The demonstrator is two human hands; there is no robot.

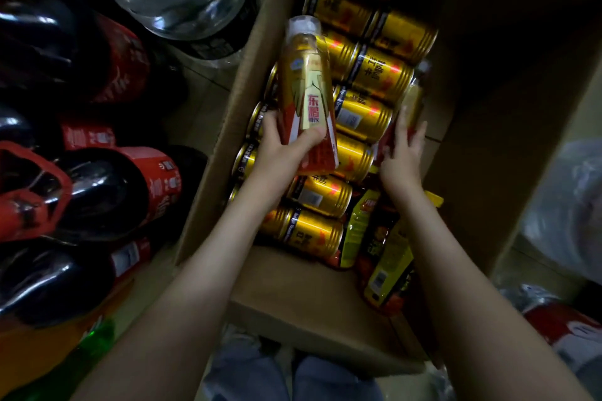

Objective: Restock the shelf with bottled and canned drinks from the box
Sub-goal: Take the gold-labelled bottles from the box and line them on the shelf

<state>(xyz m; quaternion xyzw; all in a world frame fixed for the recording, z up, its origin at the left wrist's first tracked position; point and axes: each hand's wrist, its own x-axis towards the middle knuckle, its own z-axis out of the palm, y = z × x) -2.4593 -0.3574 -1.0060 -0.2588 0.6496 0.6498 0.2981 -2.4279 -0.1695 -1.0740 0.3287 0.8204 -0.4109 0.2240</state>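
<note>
Holds a gold-labelled bottle (306, 88) in the left hand (286, 146), fingers and thumb curled round its lower body, cap pointing far, raised above the gold cans (361, 117) lying in the cardboard box (488, 75). Rests the right hand (402, 153), fingers nearly straight and spread, on a second bottle (412, 98) against the box's right side. Records dark cola bottles (97, 189) outside the box, left.

A gold-and-red labelled bottle (306, 98) tilts above gold cans (365, 117) lying sideways in the open cardboard box (488, 91).
</note>
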